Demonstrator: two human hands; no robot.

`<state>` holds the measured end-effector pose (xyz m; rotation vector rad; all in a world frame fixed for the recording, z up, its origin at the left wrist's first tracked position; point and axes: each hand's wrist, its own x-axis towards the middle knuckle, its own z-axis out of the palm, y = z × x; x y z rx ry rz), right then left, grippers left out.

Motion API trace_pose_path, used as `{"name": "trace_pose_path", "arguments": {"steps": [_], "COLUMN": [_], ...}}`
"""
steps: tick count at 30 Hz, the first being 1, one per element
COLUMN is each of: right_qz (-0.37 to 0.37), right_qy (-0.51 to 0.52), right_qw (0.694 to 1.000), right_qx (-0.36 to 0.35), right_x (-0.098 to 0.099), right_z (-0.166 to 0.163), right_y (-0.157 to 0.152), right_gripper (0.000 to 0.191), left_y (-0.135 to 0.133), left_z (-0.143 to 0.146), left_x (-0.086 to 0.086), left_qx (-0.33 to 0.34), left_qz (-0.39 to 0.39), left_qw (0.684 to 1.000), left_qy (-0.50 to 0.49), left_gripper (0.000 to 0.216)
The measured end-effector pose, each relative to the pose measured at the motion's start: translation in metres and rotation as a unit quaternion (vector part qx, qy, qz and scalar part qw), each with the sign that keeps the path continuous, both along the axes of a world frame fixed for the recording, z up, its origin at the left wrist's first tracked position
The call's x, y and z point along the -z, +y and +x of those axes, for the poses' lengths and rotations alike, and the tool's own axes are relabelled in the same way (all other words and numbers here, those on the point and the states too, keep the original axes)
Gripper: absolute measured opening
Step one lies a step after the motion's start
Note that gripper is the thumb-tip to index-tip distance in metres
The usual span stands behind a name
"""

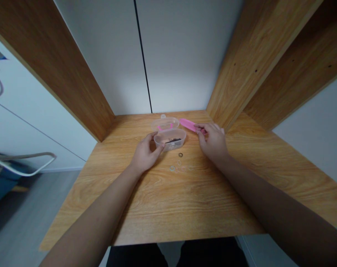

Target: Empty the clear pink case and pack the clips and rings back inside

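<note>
A small clear plastic box stands on the wooden desk, its hinged lid folded back away from me. Inside lies a dark, thin item, too small to name for certain. My left hand grips the box's left end, thumb at the front and fingers behind. Just right of the lid, my right hand pinches one end of a long, flat pink object whose exact kind I cannot make out. Several small elastic bands lie in front of the box, with a black band closer to it.
The wooden desktop runs to an edge near my legs. White panels close off the back, between a wooden upright on the left and another on the right. Beyond the left edge, a pale looped strap hangs.
</note>
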<state>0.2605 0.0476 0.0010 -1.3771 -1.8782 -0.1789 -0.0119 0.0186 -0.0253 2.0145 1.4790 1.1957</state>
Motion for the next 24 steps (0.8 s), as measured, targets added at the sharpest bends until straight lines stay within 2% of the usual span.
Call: {"name": "trace_pose_path", "arguments": {"steps": [3, 5, 10, 15, 24], "right_qz": [0.050, 0.056, -0.014, -0.044, -0.016], "right_qy": [0.009, -0.001, -0.047, -0.041, 0.029], "right_qw": [0.996, 0.991, 0.979, 0.971, 0.971], "right_qx": [-0.072, -0.124, -0.200, -0.232, -0.235], "right_x": [-0.004, -0.006, -0.008, -0.005, 0.003], "right_z": [-0.003, -0.005, -0.012, -0.014, -0.015], "right_y": [-0.004, -0.008, -0.017, -0.017, -0.015], "right_gripper": [0.019, 0.018, 0.019, 0.021, 0.018], "left_y": [-0.001, -0.002, -0.003, -0.002, -0.003], "left_z": [0.002, 0.003, 0.004, 0.004, 0.005], "left_x": [-0.002, -0.005, -0.006, -0.002, -0.002], "left_qx": [0.021, 0.034, 0.085, 0.092, 0.109], "left_qz": [-0.004, -0.005, -0.007, -0.006, 0.001], "left_qw": [1.000, 0.999, 0.996, 0.995, 0.994], "left_qy": [0.003, 0.005, -0.019, -0.028, -0.027], "left_gripper": [0.057, 0.058, 0.057, 0.055, 0.051]}}
